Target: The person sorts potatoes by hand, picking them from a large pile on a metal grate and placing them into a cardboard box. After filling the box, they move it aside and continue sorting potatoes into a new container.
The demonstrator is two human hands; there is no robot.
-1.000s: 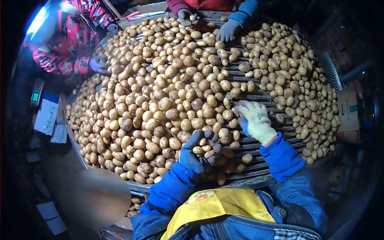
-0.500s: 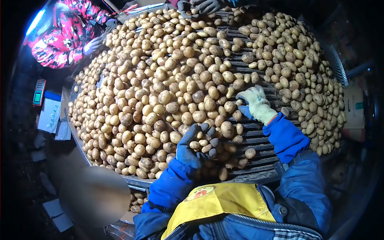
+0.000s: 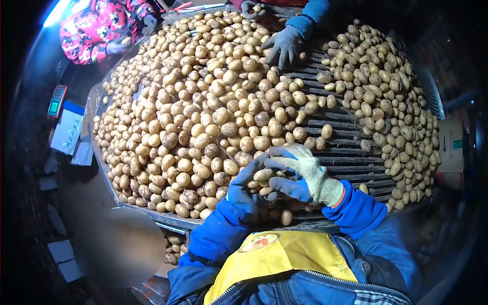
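Note:
Several small potatoes [image 3: 263,175] sit in the curl of my left hand [image 3: 243,192], which wears a blue-grey glove and is closed around them low in front of me. Right beside it is my right hand [image 3: 312,178], in a pale glove with blue on the palm and fingers. Its fingers arch over toward the left hand's potatoes, thumb apart from them, with a gap between. A broad heap of potatoes [image 3: 198,127] spreads beyond both hands on a slatted table [image 3: 351,160]. A loose potato [image 3: 286,217] lies just below the hands.
A second heap of smaller potatoes [image 3: 391,101] lies to the right. Across the table a co-worker's gloved hand [image 3: 285,44] reaches over the slats. Another person in a patterned jacket [image 3: 94,35] stands at the upper left. A scale display [image 3: 57,101] and papers [image 3: 67,131] are at the left.
My right hand has moved down and left, from the slats to beside my left hand. My left hand still holds potatoes. The co-worker's hand across the table has reached farther in.

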